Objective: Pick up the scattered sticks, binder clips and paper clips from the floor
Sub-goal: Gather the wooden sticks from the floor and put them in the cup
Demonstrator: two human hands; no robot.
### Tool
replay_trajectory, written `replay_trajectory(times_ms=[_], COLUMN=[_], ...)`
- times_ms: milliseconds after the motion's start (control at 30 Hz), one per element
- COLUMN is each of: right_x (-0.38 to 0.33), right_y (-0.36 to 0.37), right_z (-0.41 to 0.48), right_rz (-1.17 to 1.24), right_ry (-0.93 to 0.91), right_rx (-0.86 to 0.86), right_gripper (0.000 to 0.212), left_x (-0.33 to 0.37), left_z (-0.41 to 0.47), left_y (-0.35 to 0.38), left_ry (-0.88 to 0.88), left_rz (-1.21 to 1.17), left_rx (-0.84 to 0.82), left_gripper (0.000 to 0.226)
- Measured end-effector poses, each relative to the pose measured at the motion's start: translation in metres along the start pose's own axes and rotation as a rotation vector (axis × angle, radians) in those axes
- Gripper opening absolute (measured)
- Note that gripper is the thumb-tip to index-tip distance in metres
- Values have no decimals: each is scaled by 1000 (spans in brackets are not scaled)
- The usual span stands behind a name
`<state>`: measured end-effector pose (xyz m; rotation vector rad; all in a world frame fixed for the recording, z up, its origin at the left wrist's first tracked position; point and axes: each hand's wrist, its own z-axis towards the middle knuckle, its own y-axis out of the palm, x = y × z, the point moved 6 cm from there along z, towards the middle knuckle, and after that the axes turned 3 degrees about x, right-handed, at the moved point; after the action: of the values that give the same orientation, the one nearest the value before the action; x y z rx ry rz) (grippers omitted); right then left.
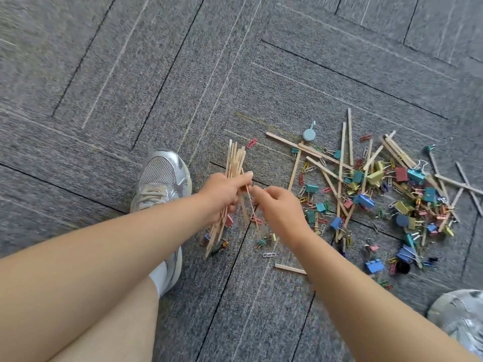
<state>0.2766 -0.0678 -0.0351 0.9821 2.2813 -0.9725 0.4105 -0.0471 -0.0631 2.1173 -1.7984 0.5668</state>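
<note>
My left hand (224, 194) is closed around a bundle of thin wooden sticks (235, 160) that stands nearly upright above the carpet. My right hand (279, 207) is right beside it, its fingertips pinched on a stick at the bundle. To the right lies a heap of wooden sticks (342, 158), coloured binder clips (363, 199) and paper clips (304, 168). A lone stick (290, 268) lies below my right forearm. A white paper clip (268, 255) and a red paper clip (252, 142) lie apart from the heap.
A silver sneaker (162, 178) rests on the grey carpet left of the bundle, my bare leg below it. A second shoe (460, 314) shows at the lower right corner. A round blue-grey magnet clip (309, 134) lies at the heap's top.
</note>
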Motion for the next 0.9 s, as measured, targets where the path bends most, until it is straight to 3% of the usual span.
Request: replay_trajectory(times_ms=[100,167,233,300,433,500,833,900], right_x=[16,16,11,8,24,28,-8,-15], right_y=[-46,-68,-78,-81,-65,-61,-66,-65], right_z=[37,66,89,99,92,83,37,30], right_rz=[-125,-335,-508,-635,-720,-762,-276,-95], right_ry=[58,68,79,79,77,49,-93,-80], right_rx=[337,438,392,316,108,92,290,246], right_gripper=[21,34,59,65,35,25,20,21], left_x=[14,24,32,37,33,26,30,34], left_z=[6,10,11,8,6,7,9,7], left_y=[5,11,23,38,54,54,38,36], left_ry=[0,-6,-24,-62,-112,-124,-59,-41], left_rz=[1,41,-13,-143,-270,-245,-316,-335], left_rx=[49,99,108,59,-10,-13,-5,-43], left_gripper=[35,37,39,38,28,28,50,53])
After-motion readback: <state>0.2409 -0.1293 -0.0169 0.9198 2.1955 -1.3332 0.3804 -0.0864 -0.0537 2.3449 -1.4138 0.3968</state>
